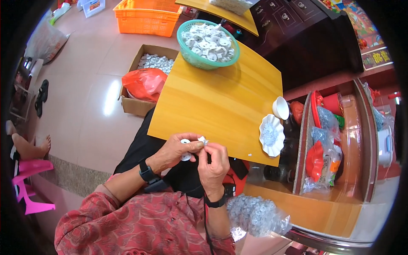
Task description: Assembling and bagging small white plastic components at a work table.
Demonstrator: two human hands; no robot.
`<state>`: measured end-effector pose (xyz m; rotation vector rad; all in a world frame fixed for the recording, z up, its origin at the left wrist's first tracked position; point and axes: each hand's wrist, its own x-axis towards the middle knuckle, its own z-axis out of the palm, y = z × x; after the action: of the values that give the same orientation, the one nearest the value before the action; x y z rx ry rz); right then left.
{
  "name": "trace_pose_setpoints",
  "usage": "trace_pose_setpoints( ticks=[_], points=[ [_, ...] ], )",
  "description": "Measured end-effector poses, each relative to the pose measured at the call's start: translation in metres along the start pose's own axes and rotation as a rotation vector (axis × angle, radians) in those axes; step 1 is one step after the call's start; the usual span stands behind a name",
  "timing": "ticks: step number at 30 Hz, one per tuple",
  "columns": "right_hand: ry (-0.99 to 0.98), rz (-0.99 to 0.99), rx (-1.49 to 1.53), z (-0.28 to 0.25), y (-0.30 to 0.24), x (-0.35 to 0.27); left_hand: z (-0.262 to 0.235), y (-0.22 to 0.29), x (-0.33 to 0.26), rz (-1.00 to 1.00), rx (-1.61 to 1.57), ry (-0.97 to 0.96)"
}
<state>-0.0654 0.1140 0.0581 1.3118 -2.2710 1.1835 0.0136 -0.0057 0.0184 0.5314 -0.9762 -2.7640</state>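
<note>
My left hand (176, 149) is closed at the near edge of the yellow wooden table. Two white round plastic pieces (185, 156) show at its fingers, one above the other. A small white plastic part (202, 139) sticks up between its thumb and fingertip. Against it, my right hand (215, 165) pinches with thumb and forefinger; what lies between those fingertips is too small to make out. At the far end of the table stands a green basket (208, 64) heaped with similar white parts. To the right, a scalloped white dish (279, 144) holds small clear pieces.
A white bowl (280, 108) stands beyond the dish on the yellow table (204, 106). Left of it, a cardboard box (135, 108) holds white parts and a red bag (146, 84). A bag of clear discs (255, 214) lies near my right forearm. Open shelving (352, 140) flanks the right side.
</note>
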Motion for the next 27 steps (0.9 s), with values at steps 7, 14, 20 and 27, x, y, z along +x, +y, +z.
trace_pose_setpoints(
  ticks=[7, 14, 20, 27],
  points=[
    [-0.056, 0.182, -0.137, -0.044, 0.052, 0.012, -0.001, 0.002, -0.003, -0.014, -0.047, 0.069],
    [0.025, 0.307, -0.666, -0.096, 0.166, 0.001, 0.001, -0.001, -0.002, -0.008, -0.030, 0.039],
    [-0.182, 0.403, -0.776, -0.097, 0.186, 0.007, -0.001, -0.003, 0.000, -0.012, -0.037, 0.052],
    [-0.298, 0.384, -0.718, -0.088, 0.196, 0.023, 0.000, -0.002, 0.000, -0.023, -0.029, 0.062]
  ],
)
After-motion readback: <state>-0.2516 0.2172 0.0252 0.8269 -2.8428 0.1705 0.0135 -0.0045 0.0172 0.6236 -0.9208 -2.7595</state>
